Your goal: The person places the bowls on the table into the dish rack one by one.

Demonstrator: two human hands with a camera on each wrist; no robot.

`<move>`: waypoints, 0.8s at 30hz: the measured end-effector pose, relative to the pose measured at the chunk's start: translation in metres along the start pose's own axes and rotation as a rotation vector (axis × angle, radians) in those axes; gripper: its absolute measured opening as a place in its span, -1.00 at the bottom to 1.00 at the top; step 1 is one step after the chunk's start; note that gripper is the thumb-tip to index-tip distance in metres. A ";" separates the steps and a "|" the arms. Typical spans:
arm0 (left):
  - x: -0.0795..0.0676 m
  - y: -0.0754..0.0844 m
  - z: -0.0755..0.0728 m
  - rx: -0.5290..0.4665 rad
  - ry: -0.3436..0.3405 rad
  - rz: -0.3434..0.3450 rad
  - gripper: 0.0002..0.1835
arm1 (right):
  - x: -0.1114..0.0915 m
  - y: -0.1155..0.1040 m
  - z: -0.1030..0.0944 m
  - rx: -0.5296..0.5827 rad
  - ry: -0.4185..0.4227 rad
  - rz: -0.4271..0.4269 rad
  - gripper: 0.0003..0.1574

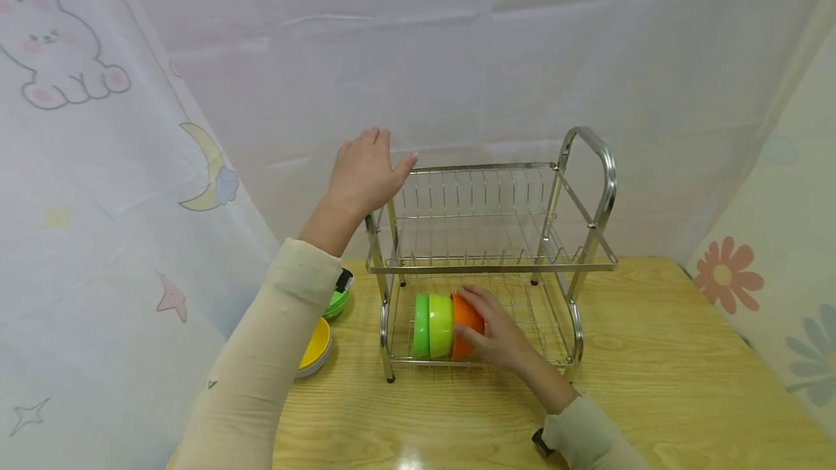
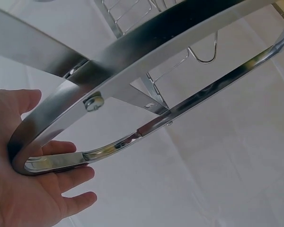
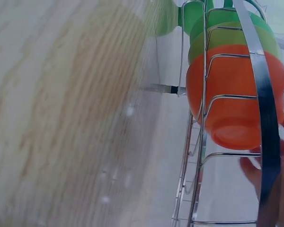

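A two-tier metal dish rack (image 1: pixel 483 268) stands on the table. On its lower tier, toward the left, a green bowl (image 1: pixel 421 325), a yellow-green bowl (image 1: pixel 440 326) and an orange bowl (image 1: pixel 465 328) stand on edge in a row. My right hand (image 1: pixel 499 336) holds the orange bowl at the right end, thumb in front and fingers over its upper side. My left hand (image 1: pixel 367 174) rests on the rack's upper left handle. In the left wrist view, that handle (image 2: pixel 26 146) lies against the palm, with the fingers extended past it.
Left of the rack on the wooden table (image 1: pixel 653 354) are a yellow bowl with a pale outside (image 1: pixel 316 348) and a green bowl (image 1: pixel 337 304), both partly behind the left sleeve. The upper tier's wire slots (image 1: pixel 483 191) rise above the lower tier. Printed curtains (image 1: pixel 457 56) surround the table.
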State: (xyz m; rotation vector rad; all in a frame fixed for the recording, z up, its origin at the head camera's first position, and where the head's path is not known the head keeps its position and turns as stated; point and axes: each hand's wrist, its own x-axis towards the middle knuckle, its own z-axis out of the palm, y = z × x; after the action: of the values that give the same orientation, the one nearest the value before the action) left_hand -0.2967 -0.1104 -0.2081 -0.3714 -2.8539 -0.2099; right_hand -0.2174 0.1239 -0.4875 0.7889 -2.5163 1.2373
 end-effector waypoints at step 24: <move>-0.006 0.004 0.007 0.025 0.085 0.057 -0.14 | -0.009 -0.101 -0.081 -0.110 0.238 -0.813 -0.48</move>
State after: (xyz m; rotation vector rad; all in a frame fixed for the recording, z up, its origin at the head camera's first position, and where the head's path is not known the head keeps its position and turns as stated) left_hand -0.2913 -0.1065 -0.2161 -0.4280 -2.7553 -0.1751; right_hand -0.1560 0.1401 -0.3746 1.3475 -1.7445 0.8271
